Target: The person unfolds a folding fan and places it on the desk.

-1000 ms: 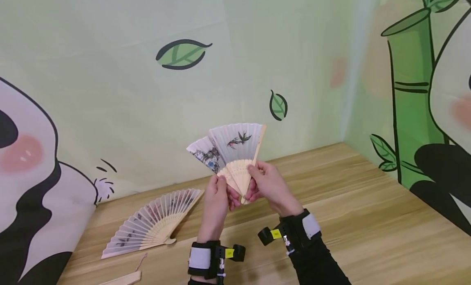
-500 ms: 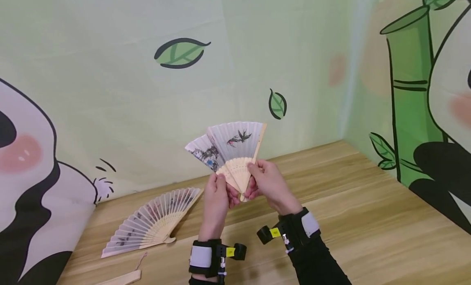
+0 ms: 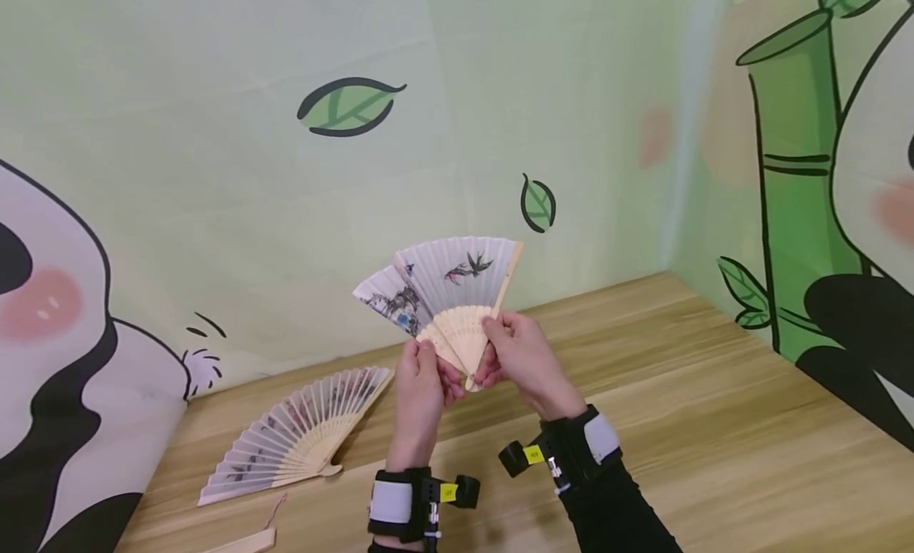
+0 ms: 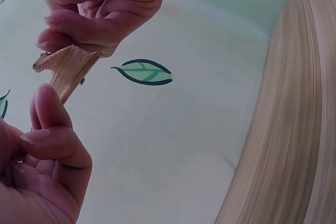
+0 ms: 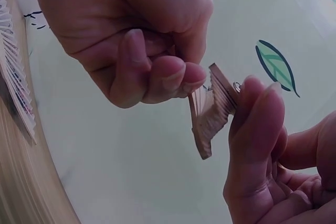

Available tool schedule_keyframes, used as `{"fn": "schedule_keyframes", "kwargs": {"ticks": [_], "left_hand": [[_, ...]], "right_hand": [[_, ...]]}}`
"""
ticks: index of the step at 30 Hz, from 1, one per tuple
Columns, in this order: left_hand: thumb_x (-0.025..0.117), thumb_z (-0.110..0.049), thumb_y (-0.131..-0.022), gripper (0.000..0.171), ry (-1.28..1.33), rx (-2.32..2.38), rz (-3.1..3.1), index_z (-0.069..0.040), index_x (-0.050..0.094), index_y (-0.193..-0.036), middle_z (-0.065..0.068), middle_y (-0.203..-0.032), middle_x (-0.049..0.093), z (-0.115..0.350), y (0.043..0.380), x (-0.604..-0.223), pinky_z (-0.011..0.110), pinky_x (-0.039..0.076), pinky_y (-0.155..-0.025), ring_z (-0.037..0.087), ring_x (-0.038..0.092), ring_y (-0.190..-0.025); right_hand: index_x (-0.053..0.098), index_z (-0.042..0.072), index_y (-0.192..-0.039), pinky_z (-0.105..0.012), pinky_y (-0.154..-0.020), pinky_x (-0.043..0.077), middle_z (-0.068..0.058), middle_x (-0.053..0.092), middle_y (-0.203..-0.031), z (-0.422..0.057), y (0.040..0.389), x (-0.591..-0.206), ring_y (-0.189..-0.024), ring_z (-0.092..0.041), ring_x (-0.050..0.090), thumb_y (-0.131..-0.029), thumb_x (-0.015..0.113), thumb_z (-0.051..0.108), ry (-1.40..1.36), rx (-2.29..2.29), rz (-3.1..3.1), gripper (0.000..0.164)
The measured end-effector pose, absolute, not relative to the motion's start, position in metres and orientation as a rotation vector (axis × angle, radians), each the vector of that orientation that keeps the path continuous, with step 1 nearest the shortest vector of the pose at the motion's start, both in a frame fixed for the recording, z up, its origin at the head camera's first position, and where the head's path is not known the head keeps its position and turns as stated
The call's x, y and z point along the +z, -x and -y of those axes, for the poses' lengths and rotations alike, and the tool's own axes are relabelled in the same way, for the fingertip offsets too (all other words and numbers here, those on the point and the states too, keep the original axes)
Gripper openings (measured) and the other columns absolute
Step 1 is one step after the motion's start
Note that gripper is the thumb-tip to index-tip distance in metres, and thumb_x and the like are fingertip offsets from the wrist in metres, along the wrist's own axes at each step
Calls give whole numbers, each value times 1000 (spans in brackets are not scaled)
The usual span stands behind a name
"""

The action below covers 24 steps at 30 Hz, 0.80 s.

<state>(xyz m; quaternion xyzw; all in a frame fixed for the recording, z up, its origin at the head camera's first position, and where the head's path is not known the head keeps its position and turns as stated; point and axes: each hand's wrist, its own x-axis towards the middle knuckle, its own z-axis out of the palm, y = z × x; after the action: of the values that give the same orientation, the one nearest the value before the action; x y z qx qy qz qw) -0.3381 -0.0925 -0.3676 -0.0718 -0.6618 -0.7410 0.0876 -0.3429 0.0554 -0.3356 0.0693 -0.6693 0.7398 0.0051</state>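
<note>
A partly spread folding fan [image 3: 464, 279] is held up above the table, showing a swallow and a dark landscape on pale, pleated leaves. My left hand [image 3: 417, 394] grips its left side low on the ribs, thumb in front. On the opposite edge, by the wooden guard, my right hand [image 3: 531, 359] pinches with thumb and fingers. The stacked rib ends [image 4: 71, 69] of the fan show between the hands in the left wrist view. From the right wrist, the same rib ends [image 5: 210, 116] appear with a small metal ring at the pivot.
A second fan [image 3: 300, 434] lies spread on the wooden table [image 3: 685, 426] at the left. Near the front left is a slim pale wooden piece [image 3: 250, 542] with a thin pink cord. Printed cloth walls [image 3: 457, 124] stand behind and on the right.
The fan in my hands has spread slightly wider, its left edge moving left and its right guard a little right. Both hands keep nearly the same place on it.
</note>
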Motion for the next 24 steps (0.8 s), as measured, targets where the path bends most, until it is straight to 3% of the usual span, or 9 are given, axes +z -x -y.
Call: {"fn": "schedule_keyframes", "kwargs": {"ticks": [24], "left_hand": [[29, -24, -109, 27, 206, -2178, 1941, -2, 44, -102, 8, -69, 57, 91, 336, -366, 23, 42, -44, 15, 54, -49]], "right_hand": [[52, -4, -91, -29, -46, 53, -10, 54, -62, -55, 339, -332, -49, -20, 61, -106, 41, 18, -172, 2218, 2103, 29]]}}
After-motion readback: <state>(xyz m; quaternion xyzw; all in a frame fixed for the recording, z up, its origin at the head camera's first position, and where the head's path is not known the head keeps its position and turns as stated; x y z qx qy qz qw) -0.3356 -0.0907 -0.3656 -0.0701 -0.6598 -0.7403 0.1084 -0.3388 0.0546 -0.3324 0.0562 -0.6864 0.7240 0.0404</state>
